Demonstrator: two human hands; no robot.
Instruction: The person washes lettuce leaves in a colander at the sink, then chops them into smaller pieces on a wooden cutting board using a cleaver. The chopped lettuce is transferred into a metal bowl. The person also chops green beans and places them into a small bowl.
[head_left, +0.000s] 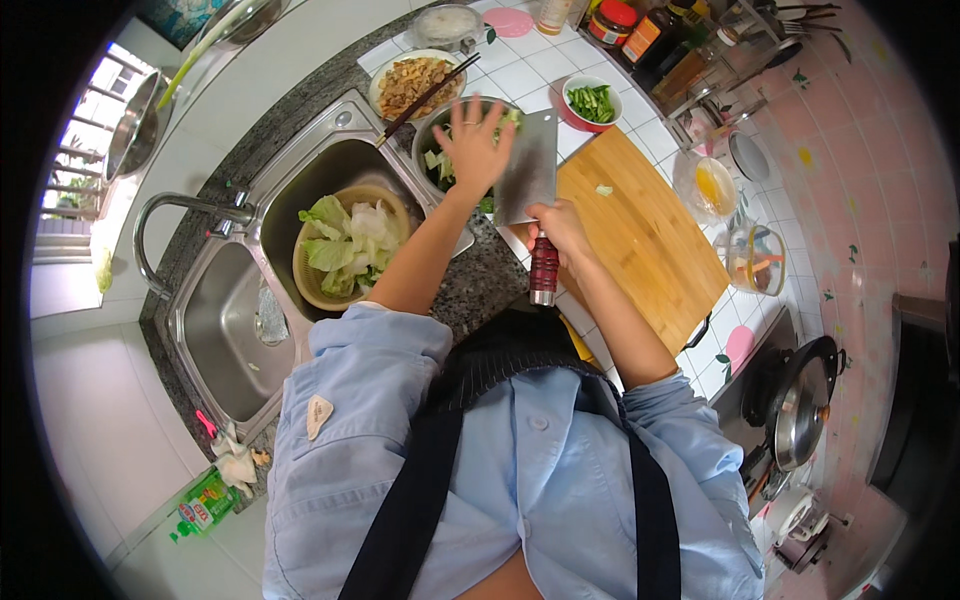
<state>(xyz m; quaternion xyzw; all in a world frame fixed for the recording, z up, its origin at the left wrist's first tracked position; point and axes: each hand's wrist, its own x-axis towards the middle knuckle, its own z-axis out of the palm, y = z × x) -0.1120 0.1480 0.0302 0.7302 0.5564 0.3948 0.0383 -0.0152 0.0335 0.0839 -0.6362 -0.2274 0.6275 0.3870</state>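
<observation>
My right hand grips a cleaver near the top of its dark red handle, the broad blade pointing away from me. Over a metal bowl of chopped green leaves, my left hand is spread with its fingers apart and nothing in it. The blade stands close beside that bowl. To the right of the cleaver lies a wooden cutting board, with one small pale leaf scrap on it. My left hand hides part of the bowl's contents.
A double steel sink with a faucet lies left, holding a yellow basket of lettuce. Behind are a plate of browned food, chopsticks and a bowl of green pieces. A lidded pan sits right.
</observation>
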